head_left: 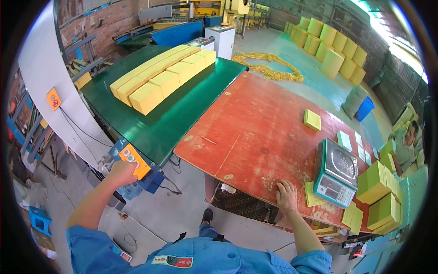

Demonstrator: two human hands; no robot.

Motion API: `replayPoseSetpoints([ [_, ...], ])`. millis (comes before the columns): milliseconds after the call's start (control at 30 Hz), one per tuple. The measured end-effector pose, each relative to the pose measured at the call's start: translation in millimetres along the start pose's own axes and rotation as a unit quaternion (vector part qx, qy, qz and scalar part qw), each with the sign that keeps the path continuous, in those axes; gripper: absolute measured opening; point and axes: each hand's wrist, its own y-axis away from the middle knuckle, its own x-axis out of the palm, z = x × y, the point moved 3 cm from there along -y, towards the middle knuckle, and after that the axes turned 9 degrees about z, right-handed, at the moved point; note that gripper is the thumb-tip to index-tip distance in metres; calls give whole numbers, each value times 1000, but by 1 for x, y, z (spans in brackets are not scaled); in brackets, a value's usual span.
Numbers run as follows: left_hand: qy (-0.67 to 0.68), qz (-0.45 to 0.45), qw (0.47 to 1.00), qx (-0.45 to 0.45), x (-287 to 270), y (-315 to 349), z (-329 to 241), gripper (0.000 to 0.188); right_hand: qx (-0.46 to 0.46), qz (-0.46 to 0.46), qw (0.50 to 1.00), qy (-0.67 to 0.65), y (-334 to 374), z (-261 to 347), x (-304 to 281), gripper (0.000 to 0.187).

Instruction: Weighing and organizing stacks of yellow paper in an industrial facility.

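Observation:
My left hand [123,172] has its fingers curled against the lower left part of an orange push-button box [142,170] with round buttons. This box sits on a blue motor housing beside the green conveyor belt [155,132]. Several yellow paper blocks [166,84] lie in long rows on the belt. At the near edge of the red table [255,132] my right hand [286,196] rests palm down, fingers spread and holding nothing. Right of it are a yellow sheet stack [313,195] and a teal weighing scale [336,176] with a metal pan.
Tall yellow stacks [372,182] crowd the table's right end, near a seated person [405,145]. A small yellow pad [312,119] lies farther back. Yellow strips [269,66] and large yellow rolls [332,63] are on the floor. A white panel [43,59] stands at left.

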Motion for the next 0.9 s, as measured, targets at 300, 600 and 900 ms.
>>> replayPoseSetpoints([
  [300,12,-21,1000,10,-4,5,-4,31,-2,-7,1000,10,-2,0,-2,35],
  [600,16,-28,999,6,3,6,0,34,-7,-15,1000,5,0,0,-1,34],
  [900,23,-21,999,-12,6,8,0,41,-12,-10,1000,5,-1,-3,2,35],
])
